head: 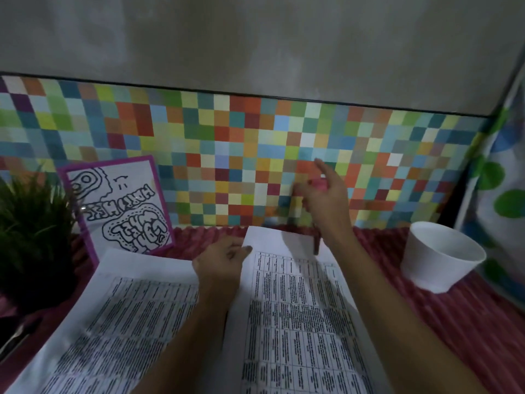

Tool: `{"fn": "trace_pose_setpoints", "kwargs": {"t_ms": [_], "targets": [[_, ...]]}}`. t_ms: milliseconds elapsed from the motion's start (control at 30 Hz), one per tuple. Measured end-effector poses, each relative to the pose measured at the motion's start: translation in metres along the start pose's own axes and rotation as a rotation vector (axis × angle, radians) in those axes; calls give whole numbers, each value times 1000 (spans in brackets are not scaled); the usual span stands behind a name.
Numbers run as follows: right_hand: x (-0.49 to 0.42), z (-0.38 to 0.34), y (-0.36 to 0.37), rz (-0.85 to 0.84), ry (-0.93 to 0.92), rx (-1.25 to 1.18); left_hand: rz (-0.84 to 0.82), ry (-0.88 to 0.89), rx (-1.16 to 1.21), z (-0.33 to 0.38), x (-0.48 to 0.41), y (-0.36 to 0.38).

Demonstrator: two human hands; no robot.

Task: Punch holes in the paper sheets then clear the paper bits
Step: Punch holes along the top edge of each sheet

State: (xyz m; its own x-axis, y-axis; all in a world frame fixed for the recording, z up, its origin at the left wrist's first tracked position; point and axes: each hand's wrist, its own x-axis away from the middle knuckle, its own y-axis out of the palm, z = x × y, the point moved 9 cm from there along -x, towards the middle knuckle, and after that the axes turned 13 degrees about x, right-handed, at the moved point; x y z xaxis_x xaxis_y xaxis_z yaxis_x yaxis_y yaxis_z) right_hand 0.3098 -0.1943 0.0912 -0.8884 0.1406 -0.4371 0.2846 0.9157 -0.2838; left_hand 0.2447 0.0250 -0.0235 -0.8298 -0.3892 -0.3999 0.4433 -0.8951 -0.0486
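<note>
Two printed paper sheets lie side by side on a red ribbed cloth (454, 322). My left hand (221, 263) pinches the far left corner of the right sheet (295, 322); the left sheet (119, 317) lies partly under my forearm. My right hand (324, 206) is raised above the right sheet's far edge, blurred, with its fingers around a small pink hole punch (318, 184). A dark red part (316, 245) shows below that hand, over the paper's edge. No loose paper bits can be made out.
A white paper cup (437, 257) stands on the cloth at the right. A purple-framed drawing (119, 206) leans against the multicoloured checked wall. A green plant in a dark pot (31, 237) is at the left. A spotted cloth (505, 200) hangs at the far right.
</note>
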Motion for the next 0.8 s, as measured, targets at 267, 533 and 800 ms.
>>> {"fn": "trace_pose_setpoints", "kwargs": {"t_ms": [267, 533, 800], "targets": [[-19, 1, 45, 66, 117, -866, -15, -81, 186, -8, 1, 0], [-14, 1, 55, 14, 78, -895, -91, -19, 209, 1, 0, 7], [-14, -12, 63, -105, 39, -825, -64, 119, 239, 14, 2, 8]]}}
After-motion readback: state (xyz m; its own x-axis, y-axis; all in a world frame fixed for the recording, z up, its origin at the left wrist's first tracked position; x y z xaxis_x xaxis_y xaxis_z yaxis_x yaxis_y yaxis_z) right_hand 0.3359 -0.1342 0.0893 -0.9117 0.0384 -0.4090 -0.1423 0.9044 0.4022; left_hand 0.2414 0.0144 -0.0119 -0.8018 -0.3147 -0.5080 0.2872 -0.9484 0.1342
